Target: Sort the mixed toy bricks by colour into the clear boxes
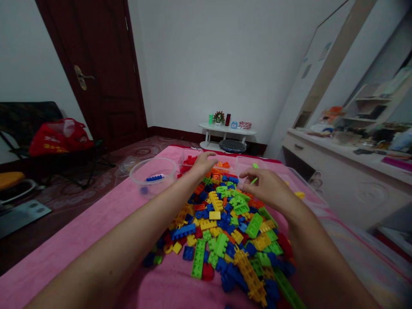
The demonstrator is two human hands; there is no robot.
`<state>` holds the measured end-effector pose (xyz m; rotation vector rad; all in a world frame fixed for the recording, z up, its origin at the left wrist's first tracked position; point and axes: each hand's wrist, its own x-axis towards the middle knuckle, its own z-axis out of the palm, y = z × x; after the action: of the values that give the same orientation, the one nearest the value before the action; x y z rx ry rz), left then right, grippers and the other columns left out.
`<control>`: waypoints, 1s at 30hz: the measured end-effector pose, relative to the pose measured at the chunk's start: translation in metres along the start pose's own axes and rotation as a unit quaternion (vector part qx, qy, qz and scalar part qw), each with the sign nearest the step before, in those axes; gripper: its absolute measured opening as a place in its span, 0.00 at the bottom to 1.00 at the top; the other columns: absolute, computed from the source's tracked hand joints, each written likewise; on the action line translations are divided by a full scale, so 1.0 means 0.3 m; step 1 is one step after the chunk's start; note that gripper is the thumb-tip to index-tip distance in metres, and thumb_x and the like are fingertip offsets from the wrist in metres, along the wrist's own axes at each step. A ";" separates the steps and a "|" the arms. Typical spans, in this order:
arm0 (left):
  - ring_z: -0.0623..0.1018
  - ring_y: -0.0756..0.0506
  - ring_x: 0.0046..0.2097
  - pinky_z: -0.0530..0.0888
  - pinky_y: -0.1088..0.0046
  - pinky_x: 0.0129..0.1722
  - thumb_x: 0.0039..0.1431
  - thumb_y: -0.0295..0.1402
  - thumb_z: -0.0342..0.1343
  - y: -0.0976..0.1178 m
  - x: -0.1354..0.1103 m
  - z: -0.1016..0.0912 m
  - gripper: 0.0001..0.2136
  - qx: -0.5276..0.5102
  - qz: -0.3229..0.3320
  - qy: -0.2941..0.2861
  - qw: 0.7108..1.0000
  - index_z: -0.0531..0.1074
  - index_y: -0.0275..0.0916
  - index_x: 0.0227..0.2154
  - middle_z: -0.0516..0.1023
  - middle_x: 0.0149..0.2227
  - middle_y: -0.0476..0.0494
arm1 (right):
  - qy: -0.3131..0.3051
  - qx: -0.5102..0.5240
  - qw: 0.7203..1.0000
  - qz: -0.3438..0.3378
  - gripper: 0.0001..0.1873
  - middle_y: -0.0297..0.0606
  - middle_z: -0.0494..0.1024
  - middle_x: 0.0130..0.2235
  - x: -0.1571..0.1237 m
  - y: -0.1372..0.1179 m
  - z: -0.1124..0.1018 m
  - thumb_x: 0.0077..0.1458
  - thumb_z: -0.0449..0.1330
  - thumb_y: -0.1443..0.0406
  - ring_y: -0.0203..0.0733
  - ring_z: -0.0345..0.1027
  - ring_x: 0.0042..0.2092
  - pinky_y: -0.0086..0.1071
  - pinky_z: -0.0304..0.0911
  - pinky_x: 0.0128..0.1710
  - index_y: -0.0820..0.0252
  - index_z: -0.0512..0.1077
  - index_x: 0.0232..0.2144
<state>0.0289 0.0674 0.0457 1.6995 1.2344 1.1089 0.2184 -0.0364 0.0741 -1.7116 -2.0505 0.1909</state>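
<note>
A large heap of mixed toy building bricks [215, 215] in yellow, green, blue, red and orange lies between my arms. My left hand [205, 164] reaches past the far left of the heap, near the red bricks [189, 161] and orange bricks [223, 165] in clear containers. Its fingers are stretched out and apart, with nothing visible in them. At the far right of the heap, my right hand [268, 184] has its fingers curled around a green brick [254, 181]. Part of that brick is hidden by the fingers.
A round clear tub [153, 162] with blue bricks stands on the left of the pink cloth [106, 227]. A clear container [246, 159] sits behind my right hand, and yellow bricks [299, 195] lie to its right. A white dresser [334, 171] stands at the right.
</note>
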 end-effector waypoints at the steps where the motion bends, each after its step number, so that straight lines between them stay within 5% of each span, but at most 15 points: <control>1: 0.71 0.43 0.51 0.65 0.68 0.52 0.52 0.31 0.54 0.003 -0.034 0.015 0.17 0.032 0.029 -0.013 0.999 0.70 0.35 0.46 0.73 0.48 0.40 | -0.051 -0.024 0.998 0.005 0.20 0.39 0.78 0.37 -0.001 0.015 0.007 0.45 0.63 0.59 0.41 0.71 0.35 0.30 0.62 0.32 0.58 0.75 0.42; 4: 0.73 0.43 0.50 0.67 0.69 0.51 0.51 0.33 0.57 0.005 -0.121 0.034 0.14 0.132 0.118 -0.066 0.982 0.75 0.37 0.41 0.76 0.45 0.43 | -0.151 -0.080 0.985 0.023 0.34 0.41 0.76 0.47 -0.007 0.040 0.031 0.39 0.67 0.55 0.46 0.70 0.44 0.33 0.63 0.41 0.55 0.70 0.51; 8: 0.75 0.44 0.46 0.69 0.70 0.49 0.52 0.32 0.56 -0.011 -0.171 0.019 0.12 0.175 0.154 -0.094 0.968 0.77 0.37 0.38 0.79 0.43 0.44 | -0.193 -0.138 0.971 0.011 0.43 0.42 0.71 0.53 -0.017 0.024 0.057 0.36 0.68 0.55 0.50 0.65 0.52 0.37 0.58 0.49 0.52 0.64 0.57; 12: 0.77 0.45 0.43 0.71 0.72 0.44 0.52 0.33 0.54 -0.046 -0.167 0.011 0.13 0.177 0.141 -0.121 0.967 0.77 0.37 0.40 0.80 0.41 0.44 | -0.161 -0.186 0.969 -0.006 0.34 0.43 0.74 0.48 -0.021 -0.019 0.078 0.39 0.65 0.57 0.52 0.67 0.49 0.38 0.60 0.44 0.53 0.68 0.52; 16: 0.77 0.45 0.39 0.71 0.72 0.40 0.51 0.30 0.53 -0.077 -0.166 0.026 0.14 0.204 0.149 -0.142 0.957 0.77 0.36 0.40 0.80 0.39 0.43 | -0.169 -0.152 0.973 -0.026 0.23 0.37 0.76 0.37 -0.021 -0.043 0.089 0.39 0.61 0.63 0.43 0.69 0.37 0.30 0.57 0.32 0.54 0.72 0.42; 23: 0.76 0.46 0.35 0.70 0.75 0.35 0.50 0.29 0.53 -0.088 -0.184 0.036 0.16 0.207 0.139 -0.207 0.946 0.76 0.34 0.42 0.80 0.35 0.44 | -0.161 -0.074 0.984 -0.020 0.13 0.32 0.72 0.28 -0.009 0.005 0.076 0.37 0.59 0.64 0.36 0.63 0.29 0.26 0.51 0.25 0.59 0.73 0.31; 30: 0.75 0.47 0.35 0.71 0.75 0.35 0.43 0.28 0.62 -0.050 -0.186 0.011 0.24 0.051 0.149 -0.291 0.944 0.73 0.34 0.47 0.78 0.36 0.45 | -0.100 0.090 0.991 -0.012 0.08 0.29 0.64 0.22 0.030 0.039 0.075 0.37 0.59 0.63 0.34 0.57 0.26 0.28 0.50 0.25 0.62 0.69 0.24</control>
<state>0.0184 0.0171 0.0190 2.1391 0.6828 0.6257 0.2181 -0.0212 0.0520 -1.6122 -2.1205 0.5412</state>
